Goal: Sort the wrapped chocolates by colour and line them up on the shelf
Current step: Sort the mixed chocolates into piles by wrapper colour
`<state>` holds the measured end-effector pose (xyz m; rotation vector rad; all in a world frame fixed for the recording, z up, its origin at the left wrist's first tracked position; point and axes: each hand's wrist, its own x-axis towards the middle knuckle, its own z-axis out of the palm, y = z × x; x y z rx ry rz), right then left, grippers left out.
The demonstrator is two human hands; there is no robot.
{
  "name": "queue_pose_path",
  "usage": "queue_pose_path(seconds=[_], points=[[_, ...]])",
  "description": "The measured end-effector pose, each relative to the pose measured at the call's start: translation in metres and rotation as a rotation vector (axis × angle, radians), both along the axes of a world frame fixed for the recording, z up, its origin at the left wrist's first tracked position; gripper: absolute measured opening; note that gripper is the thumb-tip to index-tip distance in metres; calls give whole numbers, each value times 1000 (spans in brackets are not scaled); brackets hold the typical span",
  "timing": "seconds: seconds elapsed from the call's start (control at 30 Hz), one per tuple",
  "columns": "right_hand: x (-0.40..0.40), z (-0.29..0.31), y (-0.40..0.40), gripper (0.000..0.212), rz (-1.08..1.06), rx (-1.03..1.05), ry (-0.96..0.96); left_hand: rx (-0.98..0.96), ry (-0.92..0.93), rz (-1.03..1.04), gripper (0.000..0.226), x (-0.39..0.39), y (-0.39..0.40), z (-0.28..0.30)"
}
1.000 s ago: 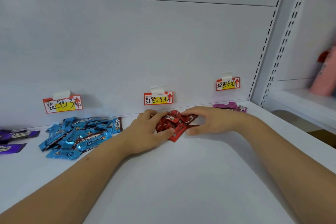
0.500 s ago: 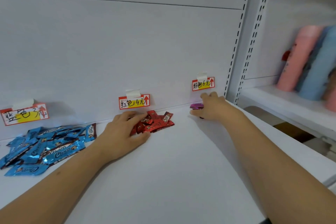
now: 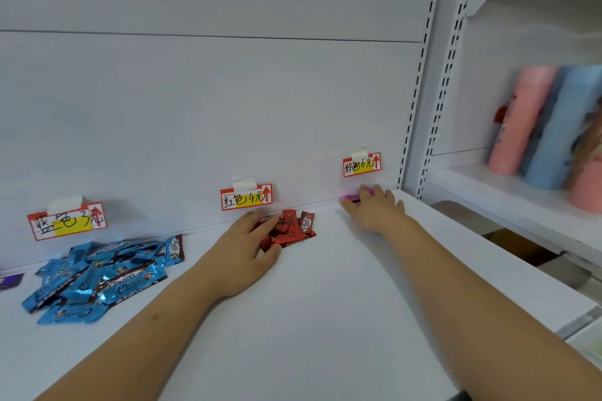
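A small heap of red wrapped chocolates (image 3: 293,229) lies on the white shelf (image 3: 325,303) under the red price label (image 3: 246,197). My left hand (image 3: 247,249) rests flat against the heap's left side, fingers spread over it. My right hand (image 3: 374,210) lies over the pink wrapped chocolates (image 3: 351,197) by the back wall, below the pink label (image 3: 361,164); they are mostly hidden under its fingers. A loose pile of blue wrapped chocolates (image 3: 101,277) sits at the left under the blue label (image 3: 66,221). A purple wrapper (image 3: 9,280) shows at the left edge.
The back panel rises straight behind the chocolates. A slotted upright post (image 3: 423,107) ends this bay on the right. The neighbouring shelf (image 3: 508,198) holds pink and blue upright bottles (image 3: 534,127). The shelf's front right corner (image 3: 580,312) is near my right forearm.
My right hand left the red heap and went right to the pink chocolates by the wall. My left hand stayed on the red heap. The view swung to the right.
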<state>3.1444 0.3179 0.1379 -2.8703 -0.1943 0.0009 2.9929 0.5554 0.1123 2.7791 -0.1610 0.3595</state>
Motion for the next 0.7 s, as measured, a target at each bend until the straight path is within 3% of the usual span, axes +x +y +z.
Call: queue_pose_path(seconds=[0.2,0.37,0.57,0.7], points=[[-49,37,17,45,83,356,-331,90,-285,49,38,-39,-12,19],[-114,52,57,47,400,508,-370,109,-245,126,21,-121,-19,38],[-205,84,126,35,756,622,-409,80,-225,308,22,-222,3,50],[-254,93,169,29,975,573,-361,51,-233,427,28,-278,39,43]])
